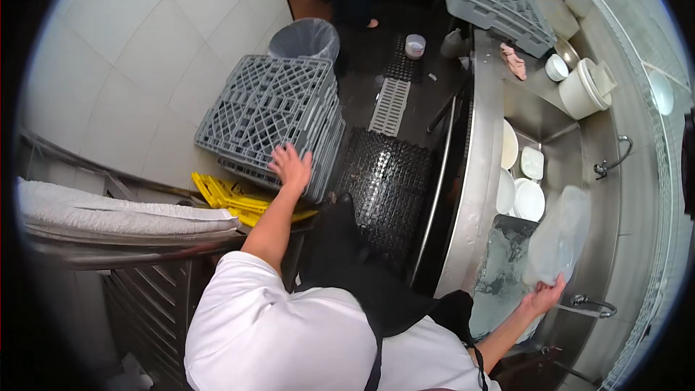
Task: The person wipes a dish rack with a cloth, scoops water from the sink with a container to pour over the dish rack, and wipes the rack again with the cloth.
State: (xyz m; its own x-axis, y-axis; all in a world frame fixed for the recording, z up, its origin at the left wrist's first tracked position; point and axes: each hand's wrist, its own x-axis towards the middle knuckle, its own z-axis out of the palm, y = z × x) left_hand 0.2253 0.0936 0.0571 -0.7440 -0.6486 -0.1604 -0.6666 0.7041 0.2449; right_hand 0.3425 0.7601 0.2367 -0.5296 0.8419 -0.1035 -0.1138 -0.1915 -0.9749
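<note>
My left hand (292, 168), fingers spread, reaches over the near edge of a stack of grey plastic dish racks (264, 105); I cannot tell whether it touches them. On the other side, my right hand (544, 295) grips the lower end of a translucent plastic container (559, 235), tilted over the steel sink. Beneath it, grey-looking water (492, 275) fills the near basin. White round tubs (528, 199) and a small square tub (532, 164) lie in the sink beyond the container.
A yellow folded floor sign (242, 199) lies by the racks, with a lined bin (308, 40) behind. A black rubber mat (384, 188) and a floor drain (391, 107) run down the aisle. Taps (601, 308) stick out from the sink wall. Another person stands at the far end.
</note>
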